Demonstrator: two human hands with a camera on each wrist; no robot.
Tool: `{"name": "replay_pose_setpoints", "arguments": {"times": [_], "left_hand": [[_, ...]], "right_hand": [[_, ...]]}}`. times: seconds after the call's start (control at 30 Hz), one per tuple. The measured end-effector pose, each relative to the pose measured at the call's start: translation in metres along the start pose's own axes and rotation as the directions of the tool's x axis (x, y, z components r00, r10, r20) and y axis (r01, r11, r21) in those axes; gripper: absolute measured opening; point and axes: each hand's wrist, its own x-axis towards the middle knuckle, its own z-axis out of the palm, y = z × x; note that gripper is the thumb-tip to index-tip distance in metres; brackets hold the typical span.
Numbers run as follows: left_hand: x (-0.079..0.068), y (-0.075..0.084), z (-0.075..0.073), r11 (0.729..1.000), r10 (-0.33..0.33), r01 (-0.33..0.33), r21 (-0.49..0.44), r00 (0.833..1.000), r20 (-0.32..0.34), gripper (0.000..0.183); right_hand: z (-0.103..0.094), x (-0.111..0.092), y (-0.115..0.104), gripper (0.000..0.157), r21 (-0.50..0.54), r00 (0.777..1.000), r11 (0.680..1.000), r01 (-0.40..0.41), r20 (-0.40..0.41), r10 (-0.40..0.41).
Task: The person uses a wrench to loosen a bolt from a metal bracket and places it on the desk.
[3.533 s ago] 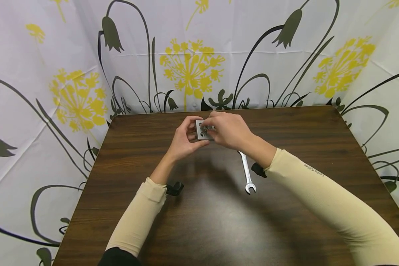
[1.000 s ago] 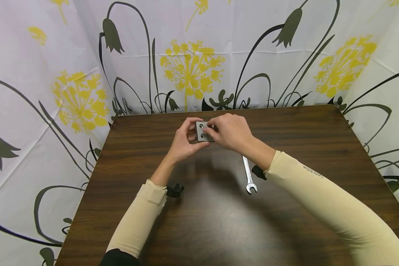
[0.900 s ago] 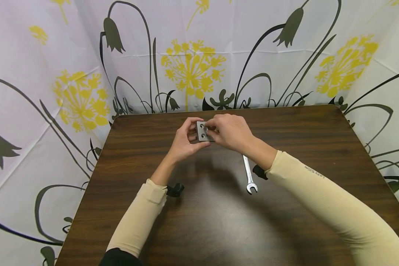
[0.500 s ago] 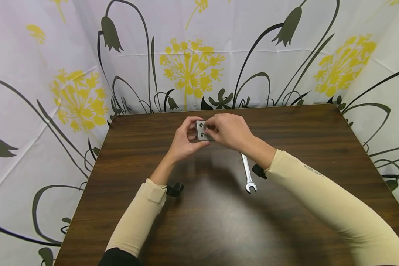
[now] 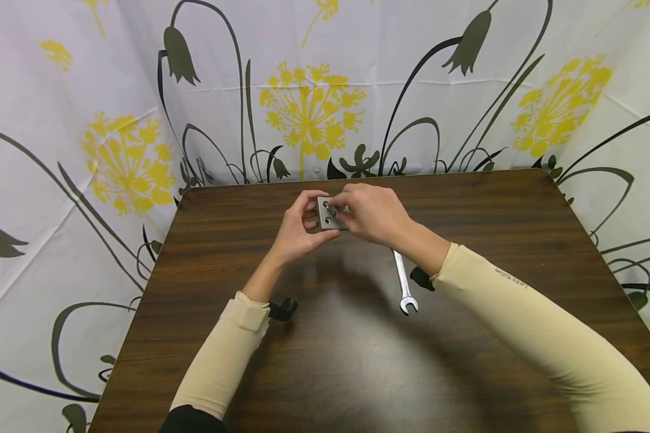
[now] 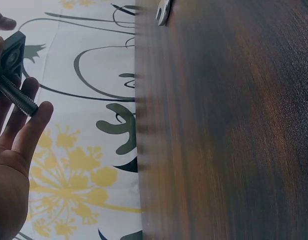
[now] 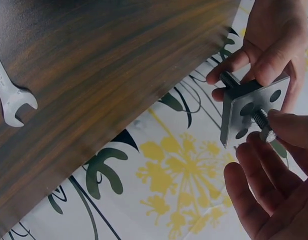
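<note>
My left hand point(image 5: 295, 231) grips a small square metal plate point(image 7: 233, 120) by its edges, above the far part of the table. The plate has several round holes. A hex-head bolt point(image 7: 260, 119) goes into the plate near its middle, with its head standing off the face. My right hand point(image 5: 378, 211) pinches the bolt near the head between thumb and fingers. In the left wrist view, a threaded shank point(image 6: 18, 96) sticks out behind the plate, near the left fingertips. It appears to be the same bolt. In the head view, the right fingers partly hide the plate.
A silver open-ended wrench point(image 5: 402, 281) lies on the dark wooden table point(image 5: 325, 373), below the right forearm. Its far end is hidden by that arm. Behind the table's far edge hangs a white curtain point(image 5: 325, 36) with flower prints.
My right fingers shift around the bolt, covering and uncovering the metal between them. Both hands and the plate stay nearly in place. The wrench has not moved.
</note>
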Motion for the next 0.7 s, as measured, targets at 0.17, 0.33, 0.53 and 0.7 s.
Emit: {"name": "replay_pose_setpoints", "arguments": {"times": [0.17, 0.33, 0.53, 0.7], "left_hand": [[0.0002, -0.0001, -0.0007, 1.000, 0.011, -0.011, 0.012, 1.000, -0.001, 0.067], [0.0002, 0.0011, 0.0005, 1.000, 0.009, -0.009, 0.002, 1.000, 0.008, 0.068], [-0.0001, 0.0022, 0.0005, 1.000, 0.012, -0.012, 0.000, 1.000, 0.005, 0.067], [0.0000, 0.0026, 0.0007, 1.000, 0.011, -0.011, 0.001, 1.000, 0.005, 0.067]], "right_hand": [[0.0002, 0.0001, -0.0013, 0.029, -0.004, 0.999, 0.999, -0.032, -0.014, 0.032], [0.0006, -0.0011, -0.0006, 0.021, 0.008, 1.000, 1.000, -0.006, -0.019, 0.006], [0.0009, -0.0024, -0.0006, 0.025, 0.002, 0.998, 1.000, 0.027, -0.062, -0.027], [0.0002, -0.0012, -0.0005, 0.023, 0.014, 0.998, 1.000, -0.023, -0.050, 0.024]]}}
